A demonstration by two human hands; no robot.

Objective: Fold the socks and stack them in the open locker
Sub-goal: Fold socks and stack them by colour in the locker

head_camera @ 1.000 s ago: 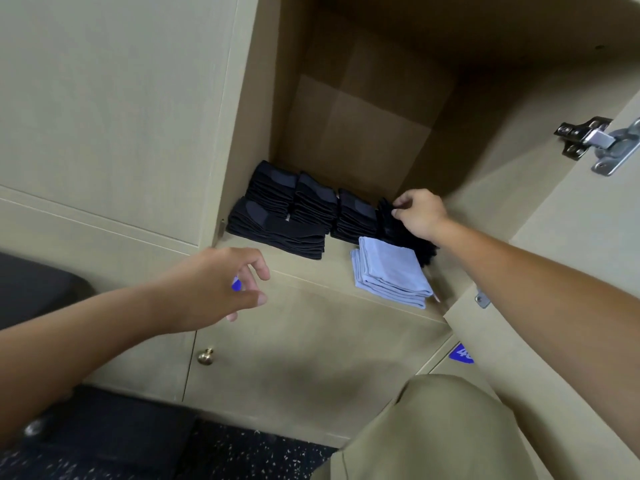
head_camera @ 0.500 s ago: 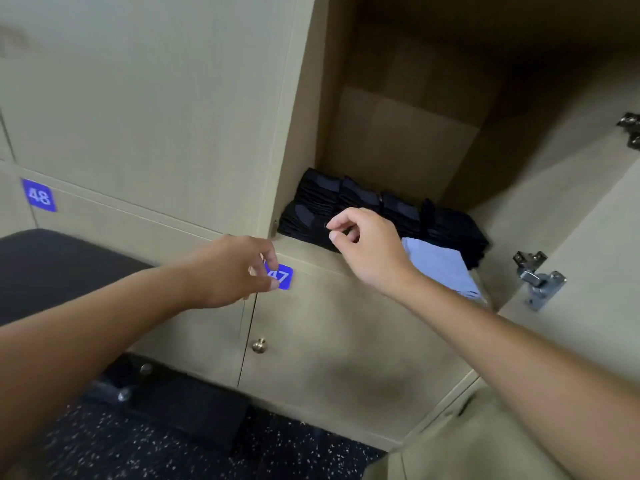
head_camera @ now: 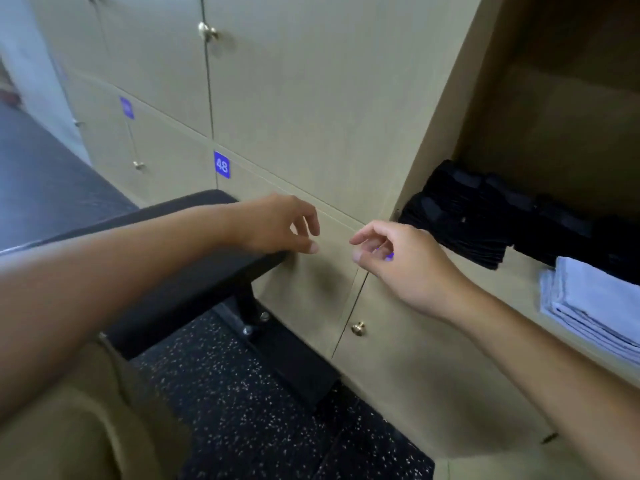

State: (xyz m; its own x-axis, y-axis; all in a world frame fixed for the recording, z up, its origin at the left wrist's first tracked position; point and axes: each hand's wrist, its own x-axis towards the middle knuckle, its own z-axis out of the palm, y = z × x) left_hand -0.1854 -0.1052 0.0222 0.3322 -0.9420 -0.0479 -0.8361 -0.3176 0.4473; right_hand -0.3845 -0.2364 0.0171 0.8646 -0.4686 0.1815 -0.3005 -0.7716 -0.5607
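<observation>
Grip: neither hand holds anything. Left hand (head_camera: 277,225) and right hand (head_camera: 398,261) hang in the air with fingers loosely curled, near each other but apart, in front of the closed locker doors.

Locker wall (head_camera: 311,98): beige doors in rows, running from upper left to the right edge.

Open locker (head_camera: 554,133): at the right edge, door not in view, shelf at about the level of the hands.

Floor (head_camera: 242,410): dark, speckled with pale flecks.

Bench (head_camera: 180,271): black padded top, passing under the left forearm, its metal foot bolted to the floor.

Black socks (head_camera: 485,220): folded, stacked in several piles along the open locker's shelf (exact count not clear; the piles blur together).

Pale blue cloth (head_camera: 595,306): folded, lying at the front of the same shelf, just beside the black socks.

Number plate (head_camera: 222,164): blue, reads 48, on a closed door.

Door knobs (head_camera: 358,328): small, brass-coloured.
</observation>
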